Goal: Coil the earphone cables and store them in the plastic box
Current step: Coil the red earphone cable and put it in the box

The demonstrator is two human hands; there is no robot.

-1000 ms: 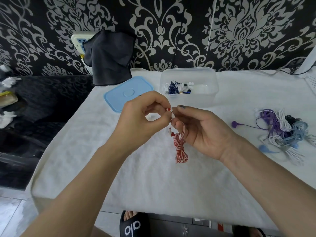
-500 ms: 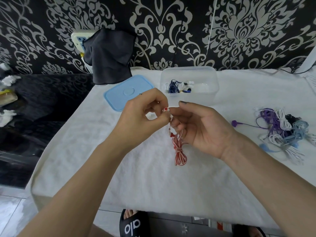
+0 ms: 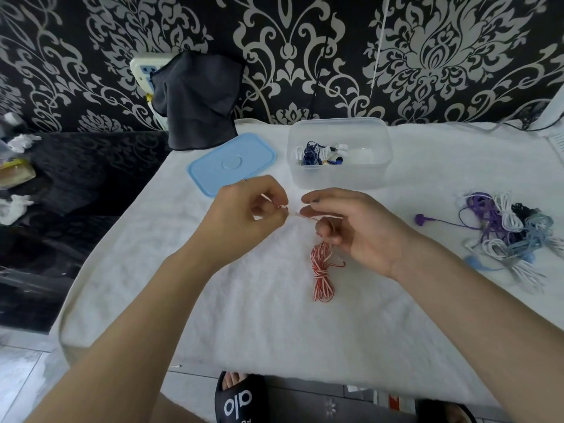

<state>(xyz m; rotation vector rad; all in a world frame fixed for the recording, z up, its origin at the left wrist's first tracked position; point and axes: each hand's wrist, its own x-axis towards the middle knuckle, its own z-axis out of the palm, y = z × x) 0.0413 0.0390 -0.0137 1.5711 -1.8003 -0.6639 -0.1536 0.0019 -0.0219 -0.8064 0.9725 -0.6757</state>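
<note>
A red-and-white earphone cable, coiled and tied round its middle, hangs from my right hand just above the white towel. My left hand pinches the cable's loose end with its earbuds, and a short taut stretch runs between the two hands. The clear plastic box stands behind the hands with blue and white coiled earphones inside. Its light blue lid lies flat to the left of it.
A heap of purple, white, black and pale blue earphone cables lies on the towel at the right. A dark cloth hangs over a wall socket at the back left. The table's front edge is near my sandalled feet.
My hands have drawn a little apart, stretching the cable end between them. The red-and-white coil now hangs lower from my right hand.
</note>
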